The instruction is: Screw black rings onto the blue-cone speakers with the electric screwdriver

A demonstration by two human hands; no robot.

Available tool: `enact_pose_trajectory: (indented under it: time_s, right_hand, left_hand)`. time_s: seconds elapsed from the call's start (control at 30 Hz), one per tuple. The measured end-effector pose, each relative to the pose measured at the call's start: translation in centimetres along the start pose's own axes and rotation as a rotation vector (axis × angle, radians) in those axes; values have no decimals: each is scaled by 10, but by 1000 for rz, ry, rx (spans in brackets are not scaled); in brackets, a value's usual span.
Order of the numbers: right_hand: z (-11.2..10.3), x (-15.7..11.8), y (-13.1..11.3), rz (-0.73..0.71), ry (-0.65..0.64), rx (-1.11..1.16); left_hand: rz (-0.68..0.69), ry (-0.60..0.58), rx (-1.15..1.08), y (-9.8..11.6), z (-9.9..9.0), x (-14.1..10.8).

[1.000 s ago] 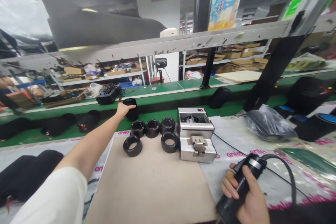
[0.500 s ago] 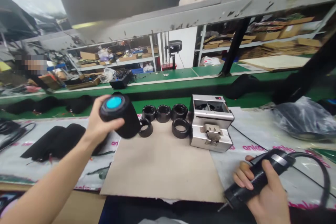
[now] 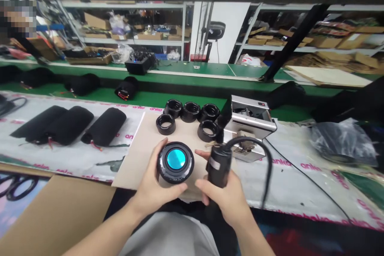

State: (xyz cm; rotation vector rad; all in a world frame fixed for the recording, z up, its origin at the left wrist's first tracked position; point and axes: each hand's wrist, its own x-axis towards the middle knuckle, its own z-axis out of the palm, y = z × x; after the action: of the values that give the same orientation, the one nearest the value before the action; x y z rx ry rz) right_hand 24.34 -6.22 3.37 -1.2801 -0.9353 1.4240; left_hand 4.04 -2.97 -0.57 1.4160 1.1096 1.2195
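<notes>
Black blue-topped cylinder brought nearer right hand, left hand gripping it; right clasping black corded screwdriver.

My cylinder is black, its disc glossy turquoise; my corded tool is black too. Around me: black rings, beige cardboard, a silver machine, white sheeting patterned with pink lettering, green bench.
</notes>
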Motion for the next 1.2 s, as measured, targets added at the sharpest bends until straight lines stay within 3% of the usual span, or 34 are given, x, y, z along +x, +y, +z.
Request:
enact_pose_trajectory:
  time_s: [0.17, 0.33, 0.53, 0.7, 0.8, 0.93, 1.0, 1.2]
  right_hand:
    - [19, 8, 0, 52, -53, -33]
    - [25, 7, 3, 31, 34, -95]
    - [27, 5, 6, 12, 83, -85]
    - [30, 3, 5, 1, 119, -71]
    - [32, 2, 5, 4, 125, -56]
    - [35, 2, 6, 8, 113, -47]
    - [37, 1, 6, 10, 106, -45]
    - [41, -4, 2, 34, 108, -38]
  left_hand:
    - [-22, -73, 26, 16, -14, 8]
    - [30, -83, 73, 26, -14, 17]
    - [23, -243, 136, 43, -26, 31]
    - [-38, -361, 20, 31, -35, 34]
    - [7, -248, -254, 12, -26, 24]
    - [-102, -87, -522, -1, -13, 12]
    - [-119, -65, -500, -3, -10, 9]
    - [10, 133, -186, -4, 2, 3]
